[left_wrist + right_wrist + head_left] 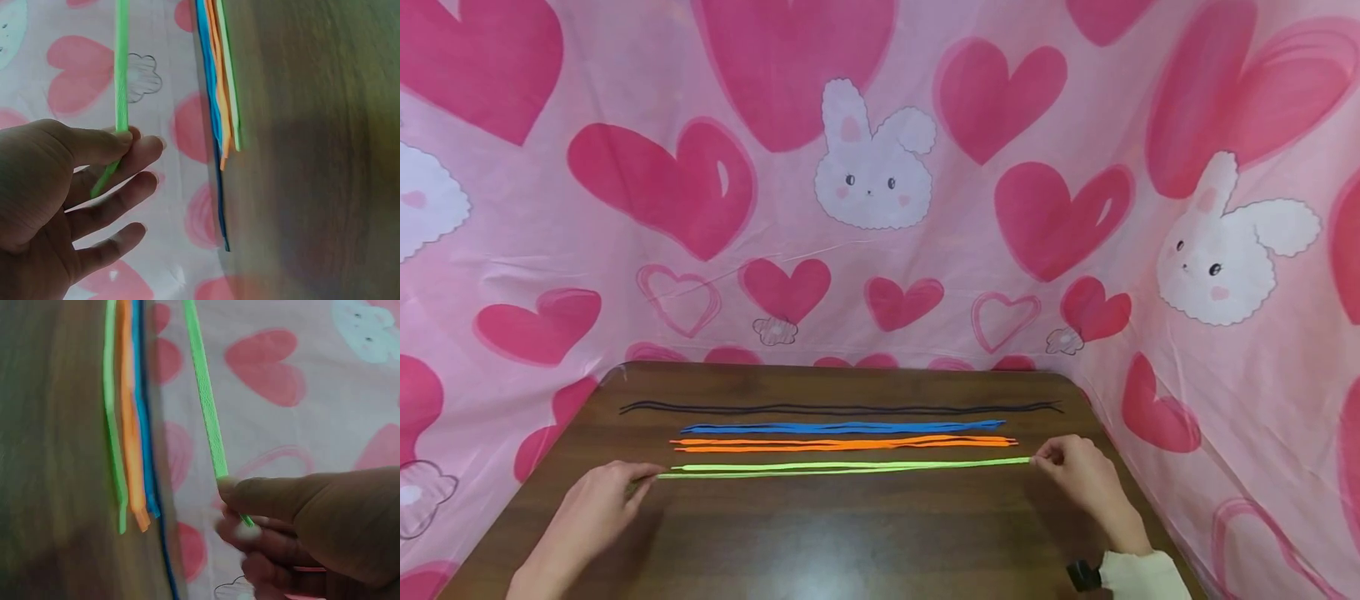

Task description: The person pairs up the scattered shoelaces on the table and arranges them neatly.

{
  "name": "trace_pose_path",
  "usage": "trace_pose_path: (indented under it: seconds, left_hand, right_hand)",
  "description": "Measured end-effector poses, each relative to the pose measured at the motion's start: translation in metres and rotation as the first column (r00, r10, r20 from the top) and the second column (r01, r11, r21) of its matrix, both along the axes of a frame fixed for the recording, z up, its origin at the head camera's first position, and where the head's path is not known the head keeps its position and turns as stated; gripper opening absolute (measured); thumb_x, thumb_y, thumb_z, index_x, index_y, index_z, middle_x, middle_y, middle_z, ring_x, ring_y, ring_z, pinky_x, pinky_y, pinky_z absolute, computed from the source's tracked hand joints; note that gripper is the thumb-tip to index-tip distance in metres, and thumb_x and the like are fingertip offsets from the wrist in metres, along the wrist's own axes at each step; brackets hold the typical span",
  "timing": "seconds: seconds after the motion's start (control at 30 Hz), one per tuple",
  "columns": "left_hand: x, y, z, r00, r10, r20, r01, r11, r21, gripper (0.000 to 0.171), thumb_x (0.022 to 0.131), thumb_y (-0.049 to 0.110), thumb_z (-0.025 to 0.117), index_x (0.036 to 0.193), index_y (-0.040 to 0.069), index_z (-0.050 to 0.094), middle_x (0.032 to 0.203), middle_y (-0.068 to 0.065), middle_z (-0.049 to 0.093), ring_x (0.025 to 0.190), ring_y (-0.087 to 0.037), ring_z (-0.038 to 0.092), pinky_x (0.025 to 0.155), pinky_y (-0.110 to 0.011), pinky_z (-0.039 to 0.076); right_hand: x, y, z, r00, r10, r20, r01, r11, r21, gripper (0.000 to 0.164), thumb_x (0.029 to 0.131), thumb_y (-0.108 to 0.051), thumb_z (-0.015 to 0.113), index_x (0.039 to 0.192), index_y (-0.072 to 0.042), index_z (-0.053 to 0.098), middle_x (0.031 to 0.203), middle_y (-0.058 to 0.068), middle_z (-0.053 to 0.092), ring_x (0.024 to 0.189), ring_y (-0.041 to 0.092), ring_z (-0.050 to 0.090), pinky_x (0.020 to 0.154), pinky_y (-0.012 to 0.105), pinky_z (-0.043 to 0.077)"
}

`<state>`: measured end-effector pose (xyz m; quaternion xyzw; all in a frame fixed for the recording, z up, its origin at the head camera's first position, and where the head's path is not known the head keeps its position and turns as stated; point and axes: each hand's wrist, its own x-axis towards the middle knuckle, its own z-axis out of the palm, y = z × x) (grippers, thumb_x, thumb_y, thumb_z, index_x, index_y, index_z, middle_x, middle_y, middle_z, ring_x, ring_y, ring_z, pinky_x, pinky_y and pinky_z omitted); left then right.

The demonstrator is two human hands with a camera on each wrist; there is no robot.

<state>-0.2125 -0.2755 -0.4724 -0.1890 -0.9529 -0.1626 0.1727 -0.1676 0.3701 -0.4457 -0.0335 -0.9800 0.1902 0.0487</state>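
A light green shoelace is stretched between the two hands. My left hand pinches one end between thumb and forefinger, its other fingers spread apart, and the tip pokes out below the thumb. At the opposite end, my right hand pinches the lace the same way; a short tip shows past the thumb in the right wrist view. A second green shoelace lies lengthwise on the table, just behind the held one. Beyond it are orange shoelaces, then blue shoelaces, all roughly parallel.
Farthest back on the brown wooden table lies a pair of thin black shoelaces, longer than the others. A pink cloth with hearts and rabbits hangs behind and along both sides. A dark band sits by the right sleeve.
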Motion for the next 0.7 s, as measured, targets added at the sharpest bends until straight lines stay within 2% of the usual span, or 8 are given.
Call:
trace_pose_path:
  seconds: [0.2, 0.33, 0.47, 0.7]
  left_hand:
    - [-0.007, -0.003, -0.001, 0.999, 0.020, 0.032, -0.020, 1.000, -0.008, 0.010, 0.080, 0.000, 0.078, 0.088, 0.005, 0.078, 0.077, -0.009, 0.074, 0.064, -0.026, 0.067, 0.056, -0.046, 0.049]
    - [-0.010, -0.004, -0.002, 0.997, 0.023, 0.075, -0.023, 1.000, -0.009, 0.010, 0.083, -0.001, 0.075, 0.091, 0.004, 0.078, 0.079, -0.010, 0.074, 0.064, -0.021, 0.063, 0.055, -0.044, 0.047]
    - [-0.016, -0.005, -0.003, 0.993, 0.038, 0.109, -0.037, 0.999, -0.019, 0.005, 0.083, 0.002, 0.076, 0.087, 0.006, 0.077, 0.077, -0.006, 0.073, 0.064, -0.021, 0.064, 0.055, -0.045, 0.049]
    - [-0.024, -0.011, -0.008, 0.971, 0.081, 0.223, -0.071, 0.996, -0.050, 0.010, 0.085, 0.012, 0.078, 0.078, 0.014, 0.070, 0.067, 0.005, 0.060, 0.060, -0.015, 0.051, 0.051, -0.040, 0.042]
  right_hand:
    - [-0.007, 0.003, -0.012, 0.999, -0.036, -0.019, 0.038, 0.996, 0.080, 0.014, 0.087, -0.021, 0.080, 0.079, -0.012, 0.074, 0.070, -0.004, 0.067, 0.061, 0.014, 0.057, 0.055, 0.040, 0.049]
    - [-0.011, 0.003, -0.019, 1.000, -0.023, -0.001, 0.023, 0.995, 0.098, 0.010, 0.087, -0.015, 0.076, 0.078, -0.013, 0.072, 0.071, -0.003, 0.066, 0.063, 0.016, 0.056, 0.057, 0.042, 0.049]
    - [-0.014, 0.004, -0.026, 0.999, -0.007, 0.035, 0.004, 0.994, 0.112, 0.008, 0.085, -0.011, 0.072, 0.077, -0.013, 0.071, 0.071, -0.003, 0.064, 0.063, 0.017, 0.054, 0.058, 0.041, 0.049]
    - [-0.021, 0.006, -0.041, 0.994, -0.010, 0.106, -0.002, 0.994, 0.111, 0.015, 0.086, -0.015, 0.076, 0.074, -0.015, 0.068, 0.069, -0.003, 0.059, 0.063, 0.017, 0.052, 0.059, 0.039, 0.047]
